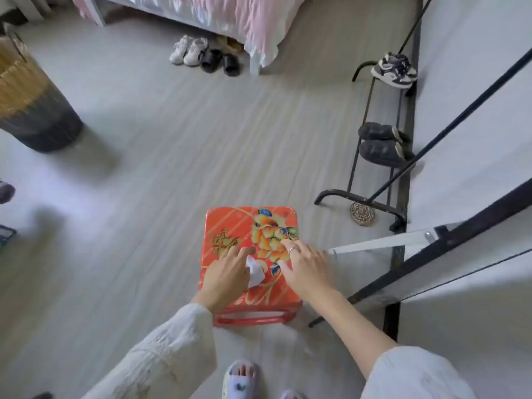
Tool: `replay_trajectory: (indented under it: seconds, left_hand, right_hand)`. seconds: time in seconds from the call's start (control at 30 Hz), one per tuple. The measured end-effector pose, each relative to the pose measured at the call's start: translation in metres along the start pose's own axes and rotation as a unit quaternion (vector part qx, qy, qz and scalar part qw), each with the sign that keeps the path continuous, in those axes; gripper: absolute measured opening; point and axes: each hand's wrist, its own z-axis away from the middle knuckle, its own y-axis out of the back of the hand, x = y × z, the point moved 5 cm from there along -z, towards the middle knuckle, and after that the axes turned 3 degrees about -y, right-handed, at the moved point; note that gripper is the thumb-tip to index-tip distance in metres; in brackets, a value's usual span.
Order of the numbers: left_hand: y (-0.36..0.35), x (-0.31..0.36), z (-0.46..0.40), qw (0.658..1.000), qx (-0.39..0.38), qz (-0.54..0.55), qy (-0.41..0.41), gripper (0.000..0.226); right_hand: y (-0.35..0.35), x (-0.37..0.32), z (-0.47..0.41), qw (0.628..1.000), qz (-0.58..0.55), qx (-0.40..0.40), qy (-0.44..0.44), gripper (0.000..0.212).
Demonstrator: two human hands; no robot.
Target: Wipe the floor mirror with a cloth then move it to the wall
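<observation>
Left hand (227, 273) on white cloth (254, 271); right hand (306, 269) on red stool (230, 226)

both arms reach forward and down, side by side. the left hand (226, 273) lies palm down, fingers loosely bent, its thumb side against a bit of white cloth (254, 270). the right hand (306, 267) is palm down too, fingers spread and fairly straight, a ring on one finger. pale sleeves cover the left forearm to the wrist and the right arm near the elbow.
</observation>
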Motion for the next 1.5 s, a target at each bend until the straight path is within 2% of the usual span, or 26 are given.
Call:
replay_trajectory:
  seconds: [0.03, 0.17, 0.23, 0.33, 0.43, 0.6, 0.7, 0.8, 0.93, 1.07, 1.2, 1.27, 1.33, 1.4, 1.5]
  left_hand:
    - [-0.019, -0.006, -0.003, 0.999, -0.035, -0.002, 0.014, 0.050]
    - [-0.095, -0.032, -0.015, 0.993, -0.094, 0.031, 0.062, 0.079]
    - [-0.114, -0.036, -0.022, 0.991, -0.096, 0.057, 0.079, 0.070]
    - [-0.111, -0.034, -0.036, 0.983, -0.077, 0.124, 0.108, 0.046]
    - [-0.091, -0.015, -0.037, 0.973, -0.095, 0.188, 0.097, 0.041]
    - [-0.037, 0.033, -0.008, 0.966, -0.101, 0.221, 0.088, 0.045]
    - [-0.005, 0.068, 0.018, 0.962, -0.100, 0.243, 0.070, 0.044]
    - [0.039, 0.113, 0.047, 0.965, -0.089, 0.243, 0.037, 0.041]
    - [0.078, 0.163, 0.079, 0.955, -0.084, 0.283, -0.008, 0.049]
    - [0.100, 0.212, 0.104, 0.951, -0.071, 0.298, -0.048, 0.060]
    - [0.124, 0.259, 0.113, 0.938, -0.046, 0.329, -0.098, 0.050]
    - [0.138, 0.280, 0.115, 0.930, -0.047, 0.340, -0.128, 0.043]
    - [0.154, 0.300, 0.114, 0.925, -0.053, 0.339, -0.165, 0.043]
    - [0.167, 0.314, 0.111, 0.918, -0.068, 0.331, -0.206, 0.044]
    - [0.181, 0.325, 0.110, 0.916, -0.064, 0.324, -0.227, 0.051]
  right_hand:
    - [-0.016, 0.003, -0.003, 1.000, -0.004, -0.015, -0.006, 0.048]
    - [-0.071, 0.025, -0.009, 0.998, -0.046, -0.038, -0.032, 0.052]
    - [-0.088, 0.036, -0.005, 0.995, -0.079, -0.047, -0.038, 0.053]
    - [-0.097, 0.050, 0.001, 0.986, -0.133, -0.073, -0.066, 0.053]
    - [-0.090, 0.055, 0.011, 0.977, -0.172, -0.087, -0.093, 0.051]
    - [-0.038, 0.051, 0.048, 0.958, -0.248, -0.057, -0.129, 0.045]
    - [-0.003, 0.047, 0.080, 0.938, -0.308, -0.065, -0.143, 0.046]
    - [0.050, 0.051, 0.123, 0.914, -0.370, -0.027, -0.161, 0.040]
    - [0.094, 0.066, 0.177, 0.883, -0.434, 0.002, -0.180, 0.028]
    - [0.131, 0.080, 0.218, 0.849, -0.490, 0.014, -0.198, 0.032]
    - [0.177, 0.088, 0.237, 0.824, -0.535, 0.024, -0.186, 0.039]
    - [0.201, 0.089, 0.243, 0.802, -0.567, 0.042, -0.182, 0.029]
    - [0.224, 0.089, 0.249, 0.792, -0.586, 0.059, -0.163, 0.027]
    - [0.237, 0.089, 0.249, 0.797, -0.585, 0.056, -0.141, 0.029]
    - [0.247, 0.091, 0.251, 0.784, -0.604, 0.068, -0.131, 0.025]
